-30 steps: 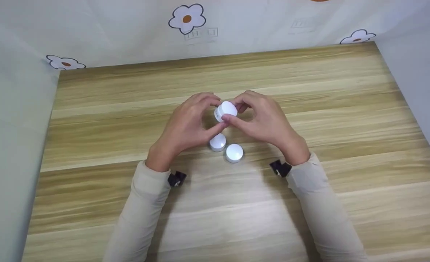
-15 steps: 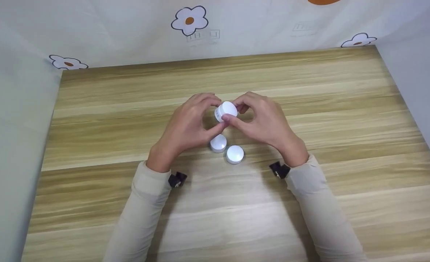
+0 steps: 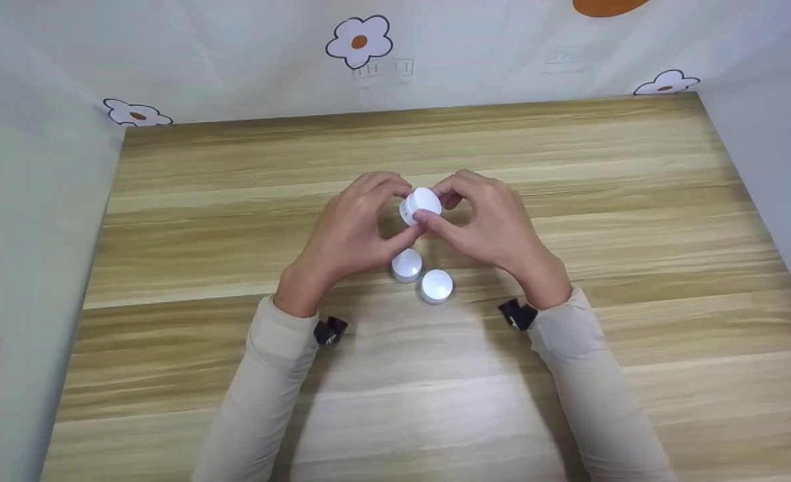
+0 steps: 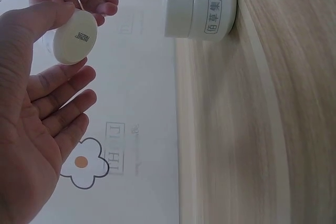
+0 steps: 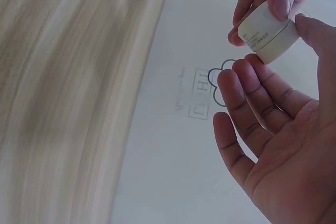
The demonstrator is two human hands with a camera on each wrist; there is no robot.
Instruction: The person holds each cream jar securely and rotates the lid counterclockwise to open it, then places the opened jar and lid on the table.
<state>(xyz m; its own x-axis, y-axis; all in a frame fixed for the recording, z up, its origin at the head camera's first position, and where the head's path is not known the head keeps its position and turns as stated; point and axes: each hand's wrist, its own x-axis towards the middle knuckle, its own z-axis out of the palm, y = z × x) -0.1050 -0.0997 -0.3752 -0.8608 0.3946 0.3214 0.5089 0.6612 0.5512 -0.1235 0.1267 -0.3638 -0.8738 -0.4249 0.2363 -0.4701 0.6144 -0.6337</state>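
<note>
A small white cosmetic jar (image 3: 424, 203) is held above the table between both hands, its smooth lid tilted up in the head view. My left hand (image 3: 349, 224) pinches the jar's body with thumb and forefinger; the left wrist view shows small dark print on the jar's base (image 4: 76, 37). My right hand (image 3: 492, 221) pinches the lid end between thumb and fingertips. In the right wrist view, a thin seam runs between lid and body, and fine print marks the jar's side (image 5: 265, 31). The remaining fingers of both hands are loosely extended.
Two similar white jars, a nearer one (image 3: 437, 286) and a farther one (image 3: 406, 266), stand on the wood-grain table (image 3: 234, 375) just below the hands. A pale flower-printed sheet (image 3: 268, 60) rises behind the table, with pale walls at both sides.
Both hands keep the same hold on the jar, with no visible turn of it. The head view has shifted slightly, moving the whole scene a little right and down.
</note>
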